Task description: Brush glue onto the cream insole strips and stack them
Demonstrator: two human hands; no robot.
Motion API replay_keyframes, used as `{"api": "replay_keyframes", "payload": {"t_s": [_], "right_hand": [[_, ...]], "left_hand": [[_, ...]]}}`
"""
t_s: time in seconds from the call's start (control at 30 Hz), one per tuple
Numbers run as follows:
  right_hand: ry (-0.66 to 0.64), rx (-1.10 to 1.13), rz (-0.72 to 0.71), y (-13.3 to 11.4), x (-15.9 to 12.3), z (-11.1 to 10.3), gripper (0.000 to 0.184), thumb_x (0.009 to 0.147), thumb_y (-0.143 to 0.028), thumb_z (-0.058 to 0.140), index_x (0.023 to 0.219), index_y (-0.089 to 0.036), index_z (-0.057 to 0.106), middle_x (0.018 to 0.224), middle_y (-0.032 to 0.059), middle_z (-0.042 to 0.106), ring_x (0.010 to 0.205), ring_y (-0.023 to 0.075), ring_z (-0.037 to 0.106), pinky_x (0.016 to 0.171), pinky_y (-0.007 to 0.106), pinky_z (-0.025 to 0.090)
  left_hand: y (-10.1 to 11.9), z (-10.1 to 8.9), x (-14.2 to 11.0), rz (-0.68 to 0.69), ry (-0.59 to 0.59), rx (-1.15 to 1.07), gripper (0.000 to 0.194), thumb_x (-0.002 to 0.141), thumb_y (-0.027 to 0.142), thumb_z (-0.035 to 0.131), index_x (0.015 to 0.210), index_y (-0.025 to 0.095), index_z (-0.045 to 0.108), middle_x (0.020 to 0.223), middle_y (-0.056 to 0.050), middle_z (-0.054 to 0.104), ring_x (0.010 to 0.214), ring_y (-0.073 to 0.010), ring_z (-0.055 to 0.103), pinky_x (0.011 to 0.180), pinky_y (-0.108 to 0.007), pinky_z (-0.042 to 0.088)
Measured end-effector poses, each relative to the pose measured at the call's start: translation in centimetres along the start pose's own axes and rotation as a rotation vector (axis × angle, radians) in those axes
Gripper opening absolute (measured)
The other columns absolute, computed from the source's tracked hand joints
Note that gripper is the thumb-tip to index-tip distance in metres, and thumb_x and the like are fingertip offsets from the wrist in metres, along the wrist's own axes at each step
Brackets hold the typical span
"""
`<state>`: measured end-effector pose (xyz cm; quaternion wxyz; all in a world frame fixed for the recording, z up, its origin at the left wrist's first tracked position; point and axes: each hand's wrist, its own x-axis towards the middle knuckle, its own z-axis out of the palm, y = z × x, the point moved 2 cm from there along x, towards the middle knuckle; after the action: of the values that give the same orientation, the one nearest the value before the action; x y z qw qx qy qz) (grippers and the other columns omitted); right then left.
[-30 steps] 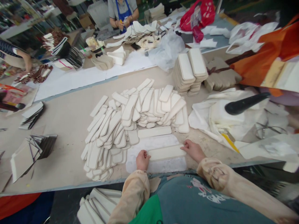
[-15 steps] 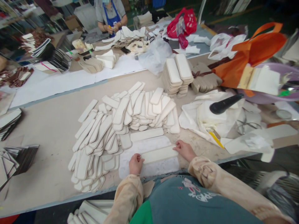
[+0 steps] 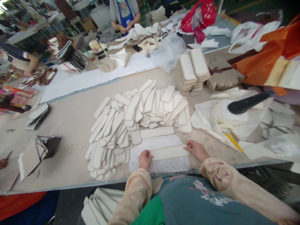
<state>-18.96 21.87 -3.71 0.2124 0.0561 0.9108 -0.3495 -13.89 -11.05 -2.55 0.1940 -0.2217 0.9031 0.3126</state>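
A long off-white strip [image 3: 170,152] lies across a larger pale sheet [image 3: 160,142] near the table's front edge. My left hand [image 3: 145,159] pinches the strip's left end, fingers curled together. At the opposite end, the fingertips of my right hand [image 3: 197,150] close on the right corner. Just beyond sits another similar strip [image 3: 157,132], flat and untouched. A big heap of off-white rounded panels [image 3: 131,115] spreads behind and to the left of my hands.
Two neat stacks of panels [image 3: 187,68] stand behind the heap. To the right are a black-handled tool [image 3: 249,103], a yellow cutter [image 3: 234,142] and an orange bag [image 3: 264,62]. Dark-edged pieces [image 3: 38,153] lie left. Across the table a person in a blue apron [image 3: 126,15] works.
The view has turned left, so everything sits further right in the picture and another person's arm shows at far left. Both hands keep their hold on the strip's ends.
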Motion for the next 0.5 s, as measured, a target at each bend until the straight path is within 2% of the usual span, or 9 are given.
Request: {"api": "replay_keyframes", "payload": {"t_s": [0.27, 0.4, 0.5], "right_hand": [[0.007, -0.041, -0.019, 0.3, 0.1, 0.3, 0.019, 0.076, -0.037, 0.062, 0.083, -0.020, 0.059, 0.074, -0.0005, 0.067, 0.070, 0.0157, 0.063, 0.066, 0.026, 0.042], [0.034, -0.089, -0.054, -0.4, -0.4, -0.2, 0.015, 0.081, -0.032, 0.058, 0.088, -0.019, 0.059, 0.074, 0.0016, 0.066, 0.069, 0.0168, 0.062, 0.066, 0.028, 0.044], [0.094, -0.147, -0.138, -2.2, -2.0, -0.3, 0.027, 0.088, -0.030, 0.050, 0.109, -0.015, 0.058, 0.095, 0.0114, 0.066, 0.091, 0.0235, 0.062, 0.081, 0.036, 0.046]], "left_hand": [[0.0, -0.1, 0.0, 0.000, -0.008, -0.005, 0.020, 0.086, 0.033, 0.060, 0.092, 0.013, 0.060, 0.083, -0.001, 0.062, 0.074, -0.0134, 0.060, 0.073, -0.034, 0.052], [0.1, -0.2, 0.0, 0.007, -0.015, 0.013, 0.018, 0.085, 0.030, 0.061, 0.091, 0.013, 0.060, 0.081, 0.000, 0.061, 0.073, -0.0133, 0.059, 0.074, -0.034, 0.051], [0.2, -0.3, 0.1, 0.018, -0.013, 0.025, 0.015, 0.082, 0.026, 0.064, 0.089, 0.013, 0.059, 0.079, 0.001, 0.060, 0.071, -0.0130, 0.058, 0.074, -0.034, 0.050]]}}
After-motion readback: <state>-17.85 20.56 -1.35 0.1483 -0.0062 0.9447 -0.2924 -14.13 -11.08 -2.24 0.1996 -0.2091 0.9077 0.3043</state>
